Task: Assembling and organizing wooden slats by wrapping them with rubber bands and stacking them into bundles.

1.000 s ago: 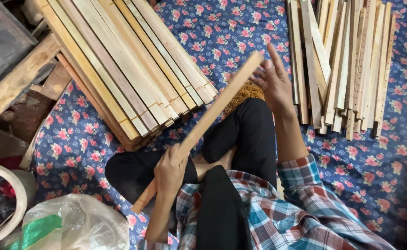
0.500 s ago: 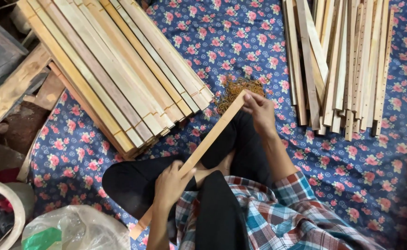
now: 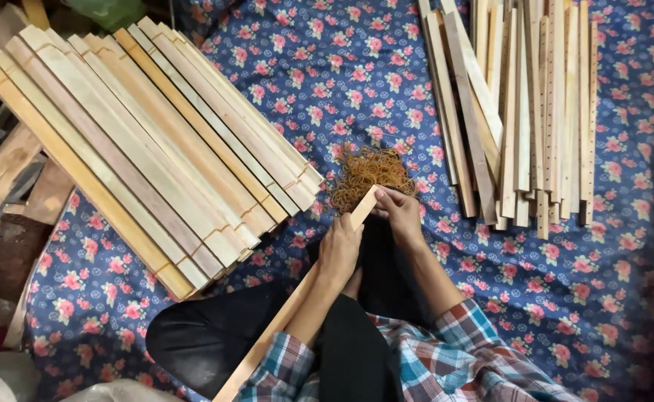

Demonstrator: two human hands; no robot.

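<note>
A blue cloth (image 3: pixel 386 82) with pink flowers covers the floor, and the person sits on it cross-legged in dark trousers and a plaid shirt. One long wooden slat (image 3: pixel 297 298) runs slantwise across the lap, its upper end touching a single heap of brown rubber bands (image 3: pixel 368 170) that lies on the cloth just beyond the knees. The left hand (image 3: pixel 340 249) is clenched around the slat a little below that end; the right hand (image 3: pixel 399 212) pinches the slat's tip, its fingers at the near edge of the heap. Whether a band is already in those fingers cannot be told. Left of the heap lies one large batch of slats (image 3: pixel 148 141), laid side by side on a slant, roughly a dozen and a half, tied into small bundles with bands near their lower ends; its nearest corner is just beside the heap. Right of the heap lies a second, looser pile of slats (image 3: pixel 520 112), standing more upright in the picture, some drilled with rows of small holes; the count there is unclear, since they overlap. Beyond the batch, well apart from the heap, are rough planks (image 3: pixel 7 179) at the cloth's edge.
</note>
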